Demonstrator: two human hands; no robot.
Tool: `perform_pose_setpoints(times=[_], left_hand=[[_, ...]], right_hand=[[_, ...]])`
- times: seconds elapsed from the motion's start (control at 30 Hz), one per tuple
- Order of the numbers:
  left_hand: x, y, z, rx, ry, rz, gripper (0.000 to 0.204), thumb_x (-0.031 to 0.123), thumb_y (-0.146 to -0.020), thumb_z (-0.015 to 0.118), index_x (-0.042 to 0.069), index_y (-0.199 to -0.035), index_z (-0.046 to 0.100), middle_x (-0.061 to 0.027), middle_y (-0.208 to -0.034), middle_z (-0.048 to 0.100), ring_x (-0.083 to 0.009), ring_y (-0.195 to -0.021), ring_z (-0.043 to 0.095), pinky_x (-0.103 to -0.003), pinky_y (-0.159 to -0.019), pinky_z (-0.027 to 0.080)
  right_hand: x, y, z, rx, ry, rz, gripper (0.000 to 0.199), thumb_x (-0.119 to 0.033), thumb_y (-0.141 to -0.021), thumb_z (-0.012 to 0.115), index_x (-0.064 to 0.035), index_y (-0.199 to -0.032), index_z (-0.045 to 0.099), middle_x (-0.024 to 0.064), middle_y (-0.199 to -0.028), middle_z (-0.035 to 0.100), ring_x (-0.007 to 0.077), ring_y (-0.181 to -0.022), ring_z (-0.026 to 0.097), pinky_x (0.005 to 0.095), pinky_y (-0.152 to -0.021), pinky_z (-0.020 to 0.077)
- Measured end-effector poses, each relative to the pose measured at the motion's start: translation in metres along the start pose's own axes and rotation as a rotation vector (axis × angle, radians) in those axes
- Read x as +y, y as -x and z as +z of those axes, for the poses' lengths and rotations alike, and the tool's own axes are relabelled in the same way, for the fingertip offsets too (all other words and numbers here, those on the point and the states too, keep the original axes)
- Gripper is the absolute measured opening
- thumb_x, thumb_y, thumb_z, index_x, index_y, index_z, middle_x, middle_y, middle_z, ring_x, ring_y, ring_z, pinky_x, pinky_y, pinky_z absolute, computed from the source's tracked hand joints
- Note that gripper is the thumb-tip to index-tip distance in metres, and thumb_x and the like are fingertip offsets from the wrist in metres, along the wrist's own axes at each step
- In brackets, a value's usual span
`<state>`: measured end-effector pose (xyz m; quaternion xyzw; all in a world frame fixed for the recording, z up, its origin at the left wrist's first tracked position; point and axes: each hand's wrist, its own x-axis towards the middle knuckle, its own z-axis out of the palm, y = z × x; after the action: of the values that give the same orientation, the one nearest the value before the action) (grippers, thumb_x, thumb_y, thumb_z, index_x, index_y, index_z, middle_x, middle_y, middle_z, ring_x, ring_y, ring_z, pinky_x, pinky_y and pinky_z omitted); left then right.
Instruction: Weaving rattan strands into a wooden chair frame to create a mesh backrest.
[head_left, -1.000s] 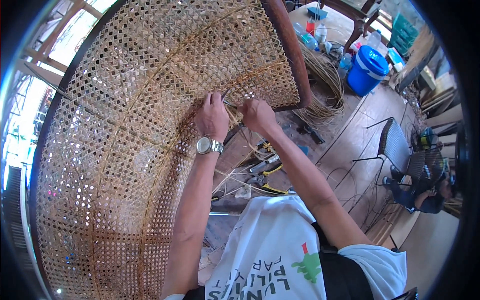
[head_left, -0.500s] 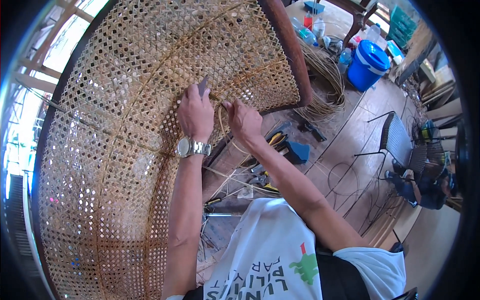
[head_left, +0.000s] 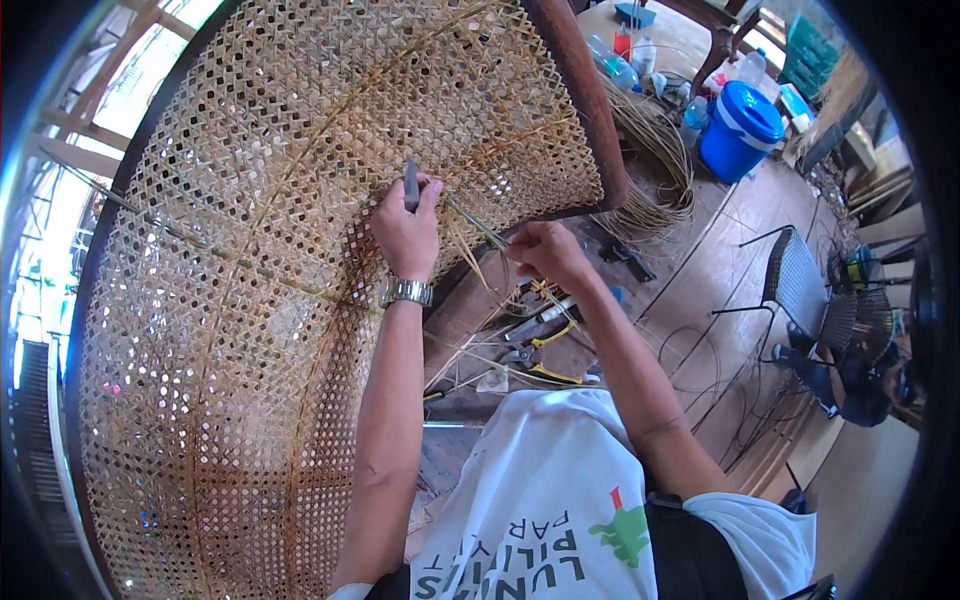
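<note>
A large curved panel of woven cane (head_left: 270, 150), edged by a dark reddish-brown wooden frame (head_left: 590, 100), fills the left and middle. My left hand (head_left: 405, 235), with a metal watch on its wrist, rests against the weave. Between its thumb and fingers is a flat grey pointed blade-like tool (head_left: 411, 185), tip directed away from me. To the right, just off the panel's lower edge, my right hand (head_left: 550, 255) pinches a thin cane strand (head_left: 478, 222). That strand runs taut to the weave near my left thumb. Loose strand ends hang below it.
Yellow-handled cutters (head_left: 540, 365) and other tools lie among cane scraps before me. A coil of cane (head_left: 655, 165) sits beyond the frame, near a blue cooler (head_left: 742, 132) and several bottles. A chair with thin dark legs (head_left: 795, 275) stands at right.
My right hand has moved right and slightly nearer me, away from the weave, and the strand is now drawn straight. My left hand has shifted a little right, still holding the tool.
</note>
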<state>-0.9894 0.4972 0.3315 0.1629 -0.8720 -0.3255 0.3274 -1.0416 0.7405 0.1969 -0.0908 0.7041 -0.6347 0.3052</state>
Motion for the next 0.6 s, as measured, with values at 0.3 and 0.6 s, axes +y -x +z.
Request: perform_pose_setpoints(times=[0.3, 0.6], left_hand=[[0.010, 0.000, -0.014, -0.061, -0.032, 0.005, 0.021, 0.027, -0.109, 0.096, 0.008, -0.117, 0.091, -0.0120, -0.091, 0.088, -0.0276, -0.076, 0.082, -0.045, -0.072, 0.060], [-0.003, -0.004, -0.013, -0.116, -0.009, 0.021, 0.030, 0.033, -0.105, 0.101, 0.008, -0.119, 0.093, -0.0119, -0.093, 0.090, -0.0255, -0.079, 0.084, -0.043, -0.077, 0.062]], right_hand=[[0.030, 0.089, -0.036, -0.435, -0.907, 0.177, 0.017, -0.022, -0.117, 0.092, -0.0089, -0.109, 0.084, -0.0007, -0.093, 0.080, 0.0168, -0.080, 0.075, 0.0412, -0.088, 0.0614], [0.061, 0.135, -0.028, -0.373, -0.929, 0.252, 0.017, -0.025, -0.117, 0.092, -0.0094, -0.121, 0.089, -0.0003, -0.107, 0.087, 0.0157, -0.092, 0.080, 0.0412, -0.099, 0.0634]])
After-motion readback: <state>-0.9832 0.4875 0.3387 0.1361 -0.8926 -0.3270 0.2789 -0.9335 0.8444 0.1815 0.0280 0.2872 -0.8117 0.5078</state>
